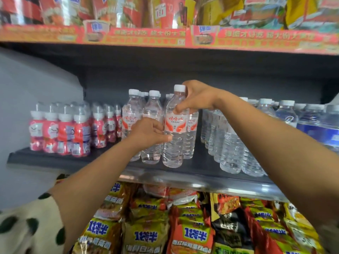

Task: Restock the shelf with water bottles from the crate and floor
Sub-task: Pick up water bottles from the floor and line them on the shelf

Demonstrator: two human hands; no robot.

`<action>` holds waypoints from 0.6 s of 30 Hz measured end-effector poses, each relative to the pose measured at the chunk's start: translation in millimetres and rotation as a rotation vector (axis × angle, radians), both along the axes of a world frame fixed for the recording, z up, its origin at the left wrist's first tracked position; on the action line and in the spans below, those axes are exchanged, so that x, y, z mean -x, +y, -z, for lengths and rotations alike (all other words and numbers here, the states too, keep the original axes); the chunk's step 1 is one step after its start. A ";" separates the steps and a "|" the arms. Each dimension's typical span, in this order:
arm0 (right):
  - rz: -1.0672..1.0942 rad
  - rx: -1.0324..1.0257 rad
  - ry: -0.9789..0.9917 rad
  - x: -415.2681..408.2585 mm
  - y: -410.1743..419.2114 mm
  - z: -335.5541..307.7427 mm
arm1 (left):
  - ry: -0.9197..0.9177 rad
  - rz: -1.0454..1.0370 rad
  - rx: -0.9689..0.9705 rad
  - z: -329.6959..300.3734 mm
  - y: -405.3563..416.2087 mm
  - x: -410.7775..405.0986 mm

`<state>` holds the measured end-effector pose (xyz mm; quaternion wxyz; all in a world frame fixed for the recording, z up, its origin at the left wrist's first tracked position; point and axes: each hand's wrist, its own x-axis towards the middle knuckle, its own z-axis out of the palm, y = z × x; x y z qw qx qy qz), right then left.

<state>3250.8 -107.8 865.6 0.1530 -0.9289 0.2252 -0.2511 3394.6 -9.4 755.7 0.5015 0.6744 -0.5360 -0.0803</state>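
Up on the dark shelf (55, 158), the water bottle (175, 129) stands upright near the front edge, just beside other bottles (145, 125) of its kind. Around its neck, the right hand (196, 97) curls, thumb on the shoulder below the white cap (179, 88). Lower down, the left hand (148, 132) pinches the bottle's side at the red label, fingers bent.
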 end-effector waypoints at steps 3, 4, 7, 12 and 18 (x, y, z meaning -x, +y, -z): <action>-0.011 0.003 0.023 -9.9 -11.7 -1.7 | -0.005 -0.051 0.019 4.0 -8.4 -3.6; -0.014 0.005 0.035 -11.9 -15.2 -1.5 | -0.021 -0.070 0.016 4.9 -9.9 -3.6; -0.027 0.010 0.055 -16.9 -23.7 2.0 | -0.105 -0.140 0.022 7.2 -13.1 -2.9; -0.072 -0.018 0.087 -20.0 -35.2 6.1 | -0.146 -0.206 0.047 16.6 -15.6 0.7; -0.069 -0.017 0.219 -17.1 -36.5 -8.3 | -0.223 -0.249 0.024 31.9 -16.3 8.4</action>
